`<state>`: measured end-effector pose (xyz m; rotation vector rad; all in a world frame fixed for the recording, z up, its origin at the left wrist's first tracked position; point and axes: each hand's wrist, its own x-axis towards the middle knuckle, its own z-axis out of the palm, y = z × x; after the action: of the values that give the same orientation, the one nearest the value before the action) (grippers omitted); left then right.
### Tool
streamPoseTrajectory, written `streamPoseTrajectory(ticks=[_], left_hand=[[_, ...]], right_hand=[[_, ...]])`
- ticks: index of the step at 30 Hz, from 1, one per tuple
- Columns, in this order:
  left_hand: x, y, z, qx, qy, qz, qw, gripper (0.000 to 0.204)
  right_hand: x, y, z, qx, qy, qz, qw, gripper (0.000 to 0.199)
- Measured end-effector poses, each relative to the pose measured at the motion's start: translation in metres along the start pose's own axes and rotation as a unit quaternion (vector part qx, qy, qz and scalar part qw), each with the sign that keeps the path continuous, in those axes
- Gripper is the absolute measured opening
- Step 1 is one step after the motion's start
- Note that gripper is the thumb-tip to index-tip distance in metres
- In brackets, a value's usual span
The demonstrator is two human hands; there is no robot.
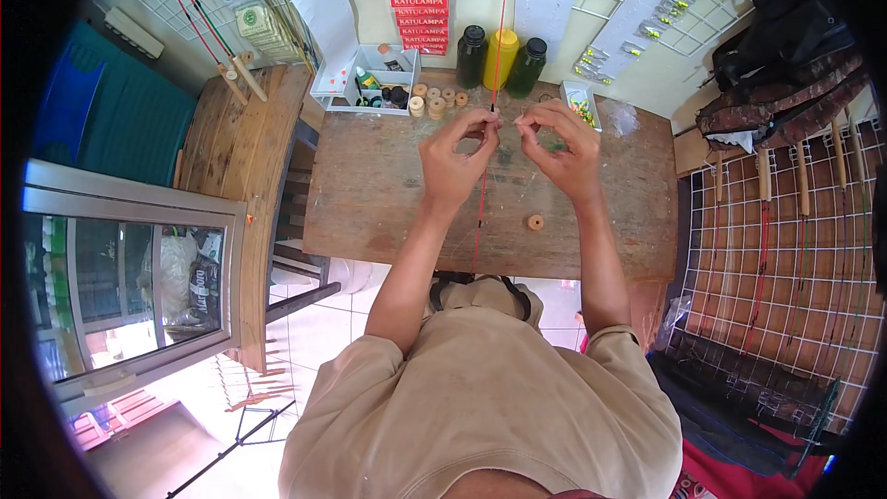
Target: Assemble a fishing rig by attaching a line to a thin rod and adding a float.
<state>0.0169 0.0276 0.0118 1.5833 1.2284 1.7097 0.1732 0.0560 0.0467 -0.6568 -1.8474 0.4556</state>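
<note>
A thin red fishing rod (502,32) with black bands and a pink tip runs upright across the wooden table, from the back wall toward my lap. My left hand (453,159) pinches it at a black band between thumb and fingertips. Close on the right, fingertips level with the left ones, my right hand (565,155) is closed in a pinch; whatever it holds is too small to make out. A small round wooden spool (535,222) with a hole lies on the table below my right hand.
Along the back of the table (370,185) stand a white divided tray (367,109), several wooden spools (437,103), two dark bottles (470,55) flanking a yellow one (502,60), and a small white box (580,106). Rods with wooden handles (802,176) hang at right; a glass-paned frame (139,277) stands left.
</note>
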Motion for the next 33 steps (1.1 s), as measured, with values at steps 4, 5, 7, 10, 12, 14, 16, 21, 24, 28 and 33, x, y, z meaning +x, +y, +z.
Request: streamPoseTrajectory(ticks=[4, 5, 7, 10, 12, 14, 16, 21, 24, 28, 33], left_hand=[[0.001, 0.007, 0.003, -0.027, 0.028, 0.0, 0.999, 0.016], [0.001, 0.007, 0.003, -0.027, 0.028, 0.0, 0.999, 0.016], [0.001, 0.007, 0.002, -0.019, 0.022, 0.01, 1.0, 0.016], [0.0, 0.004, -0.002, 0.043, 0.007, 0.072, 0.996, 0.015], [-0.001, 0.0, -0.002, 0.057, 0.006, 0.095, 0.994, 0.016], [0.0, -0.002, -0.001, 0.069, 0.002, 0.117, 0.991, 0.017], [0.0, -0.001, 0.0, 0.099, -0.011, 0.121, 0.988, 0.017], [0.001, -0.003, 0.001, 0.104, -0.009, 0.123, 0.987, 0.018], [0.002, -0.001, 0.001, 0.102, -0.021, 0.112, 0.988, 0.018], [0.002, -0.001, 0.0, 0.102, -0.017, 0.109, 0.989, 0.019], [0.004, 0.0, 0.0, 0.114, -0.018, 0.127, 0.985, 0.019]], right_hand=[[-0.002, 0.008, 0.001, 0.037, 0.02, 0.023, 0.999, 0.018], [-0.002, 0.009, 0.001, 0.038, 0.02, 0.023, 0.999, 0.018], [-0.001, 0.01, 0.0, 0.029, 0.02, 0.023, 0.999, 0.019], [0.001, 0.007, -0.002, -0.008, 0.019, 0.014, 1.0, 0.018], [0.003, 0.002, -0.003, -0.015, 0.015, 0.011, 1.0, 0.018], [0.005, -0.001, -0.004, -0.024, 0.013, 0.009, 1.0, 0.017], [0.006, -0.002, -0.004, -0.017, 0.005, 0.007, 1.0, 0.017], [0.002, 0.006, 0.004, 0.088, 0.009, 0.063, 0.994, 0.016], [-0.003, 0.012, 0.005, 0.151, 0.013, 0.127, 0.98, 0.015], [0.003, 0.011, -0.002, 0.001, -0.04, 0.072, 0.997, 0.018], [0.015, 0.008, -0.006, -0.094, -0.055, -0.042, 0.993, 0.02]])
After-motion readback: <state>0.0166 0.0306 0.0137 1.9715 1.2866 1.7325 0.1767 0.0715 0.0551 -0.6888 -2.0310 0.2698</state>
